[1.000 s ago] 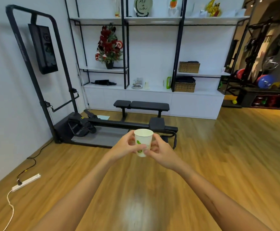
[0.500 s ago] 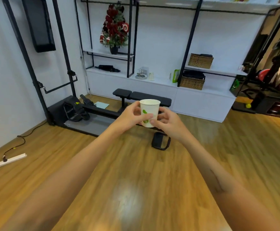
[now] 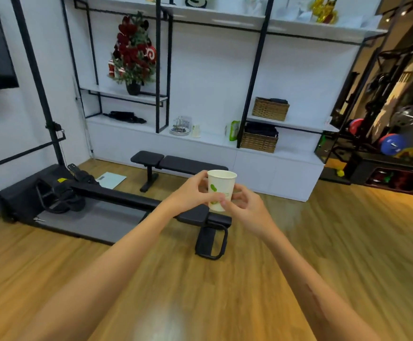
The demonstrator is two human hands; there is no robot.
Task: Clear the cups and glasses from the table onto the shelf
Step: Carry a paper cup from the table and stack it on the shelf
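A white paper cup [image 3: 221, 184] with a green print is held upright in front of me, over the wooden floor. My left hand [image 3: 190, 193] grips its left side and my right hand [image 3: 243, 205] grips its lower right side. Straight ahead stands the white shelf unit [image 3: 208, 140] with black posts. On its low counter sit a tray of glasses [image 3: 180, 124] and a small pale cup [image 3: 196, 131]. No table is in view.
A black weight bench [image 3: 178, 164] stands before the shelf, and a long black exercise machine [image 3: 102, 195] lies across the floor between me and it. Wicker baskets [image 3: 259, 141], a green packet [image 3: 233, 130] and a red flower tree [image 3: 133, 55] occupy shelves. Gym weights [image 3: 392, 143] fill the right.
The view has closed in on the shelf unit, which looks larger. Both hands have kept the cup upright between them.
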